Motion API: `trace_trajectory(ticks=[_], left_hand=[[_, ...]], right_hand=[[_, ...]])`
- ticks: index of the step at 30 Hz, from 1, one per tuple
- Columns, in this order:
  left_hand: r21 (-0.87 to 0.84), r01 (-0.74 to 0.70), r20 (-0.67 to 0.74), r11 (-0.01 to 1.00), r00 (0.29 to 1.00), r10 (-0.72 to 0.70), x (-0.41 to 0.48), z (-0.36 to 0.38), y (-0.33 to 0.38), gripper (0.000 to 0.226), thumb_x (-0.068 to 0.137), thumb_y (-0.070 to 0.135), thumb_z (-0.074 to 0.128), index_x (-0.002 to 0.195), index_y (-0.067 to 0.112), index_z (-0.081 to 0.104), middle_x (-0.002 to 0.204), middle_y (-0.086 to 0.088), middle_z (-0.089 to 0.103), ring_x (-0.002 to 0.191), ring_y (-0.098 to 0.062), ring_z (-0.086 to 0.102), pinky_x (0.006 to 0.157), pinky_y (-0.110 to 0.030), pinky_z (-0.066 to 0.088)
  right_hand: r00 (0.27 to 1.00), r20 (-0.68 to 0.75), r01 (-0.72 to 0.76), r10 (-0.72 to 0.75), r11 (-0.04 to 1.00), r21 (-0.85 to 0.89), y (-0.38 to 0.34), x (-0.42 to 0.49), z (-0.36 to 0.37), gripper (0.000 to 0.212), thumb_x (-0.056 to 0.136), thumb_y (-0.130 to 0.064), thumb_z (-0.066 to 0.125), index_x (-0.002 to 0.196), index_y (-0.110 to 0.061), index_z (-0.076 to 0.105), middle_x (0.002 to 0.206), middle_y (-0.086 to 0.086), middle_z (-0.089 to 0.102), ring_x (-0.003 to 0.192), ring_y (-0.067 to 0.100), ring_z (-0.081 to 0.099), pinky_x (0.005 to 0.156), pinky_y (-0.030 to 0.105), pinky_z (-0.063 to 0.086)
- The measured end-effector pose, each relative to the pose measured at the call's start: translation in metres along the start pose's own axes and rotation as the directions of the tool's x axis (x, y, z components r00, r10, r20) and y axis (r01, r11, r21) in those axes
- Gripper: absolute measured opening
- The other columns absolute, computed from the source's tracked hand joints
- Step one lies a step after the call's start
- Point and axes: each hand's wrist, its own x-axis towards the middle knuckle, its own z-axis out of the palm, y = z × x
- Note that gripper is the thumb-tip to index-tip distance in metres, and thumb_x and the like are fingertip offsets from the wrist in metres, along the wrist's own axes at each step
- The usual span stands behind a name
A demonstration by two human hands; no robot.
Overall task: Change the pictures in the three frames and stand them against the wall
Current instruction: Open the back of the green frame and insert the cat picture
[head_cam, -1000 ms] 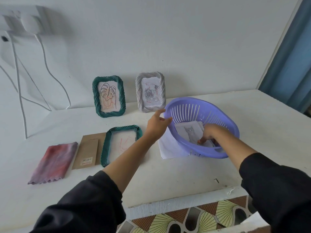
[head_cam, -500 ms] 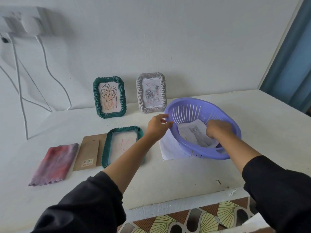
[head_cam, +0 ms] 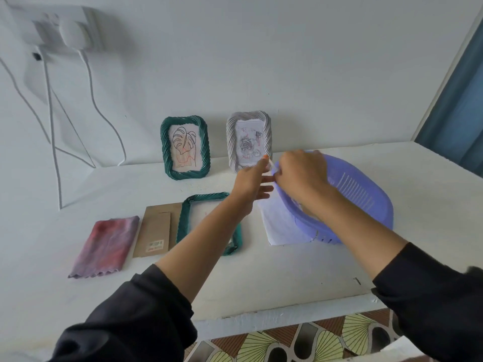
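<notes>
Nearest, below and left of the grip, the flat frame (head_cam: 184,218) lies on the table (head_cam: 287,278), with the left forearm crossing over it. Left of it lie a cardboard backing (head_cam: 154,231) and then a cloth (head_cam: 104,246). A paper (head_cam: 279,226) lies just below the grip, partly tucked under the basket (head_cam: 366,194).

The grip is at the basket's left rim. The right hand (head_cam: 300,176), fingers curled, pinches a small white bit (head_cam: 270,166); I cannot tell what it is. The left hand (head_cam: 252,182) meets it from the left, thumb raised to the bit and other fingers straight. I cannot tell whether this hand grips.

The rest of the basket spreads to the right of the grip. Beyond, 2 frames stand against the wall (head_cam: 313,74). The grey frame (head_cam: 248,139) is just up and left of the grip, and the green frame (head_cam: 185,147) is farther left.
</notes>
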Motion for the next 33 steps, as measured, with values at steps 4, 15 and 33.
trace_trajectory(ticks=[4,15,33], left_hand=[[-0.005,-0.009,-0.101,1.000,0.995,0.008,-0.005,-0.030,-0.005,0.017,0.088,0.002,0.048,0.072,0.005,0.055,0.061,-0.008,0.051,0.050,-0.018,0.048,0.053,-0.025,0.047],[0.146,0.199,-0.286,0.969,0.946,-0.151,-0.003,-0.128,-0.047,0.014,0.090,0.002,0.052,0.079,0.000,0.059,0.073,-0.010,0.055,0.068,-0.025,0.056,0.061,-0.034,0.054],[0.787,0.090,-0.201,0.611,0.973,0.116,-0.008,-0.155,-0.079,0.028,0.086,0.020,0.062,0.110,0.005,0.064,0.113,-0.013,0.063,0.105,-0.028,0.056,0.092,-0.036,0.046]], right_hand=[[0.985,0.074,0.152,-0.154,0.988,0.031,-0.038,-0.006,0.017,0.019,0.088,-0.020,0.050,0.093,-0.008,0.063,0.099,0.013,0.067,0.094,0.033,0.061,0.083,0.035,0.036],[0.866,0.490,-0.459,0.103,0.552,0.696,-0.063,0.001,0.100,0.047,0.081,-0.010,0.063,0.126,-0.010,0.047,0.116,0.013,0.057,0.090,0.022,0.054,0.065,0.025,0.044],[0.899,0.435,-0.280,0.052,0.831,0.481,-0.064,-0.008,0.128,0.044,0.078,-0.035,0.068,0.120,-0.026,0.059,0.119,0.011,0.047,0.115,0.027,0.048,0.093,0.034,0.045]])
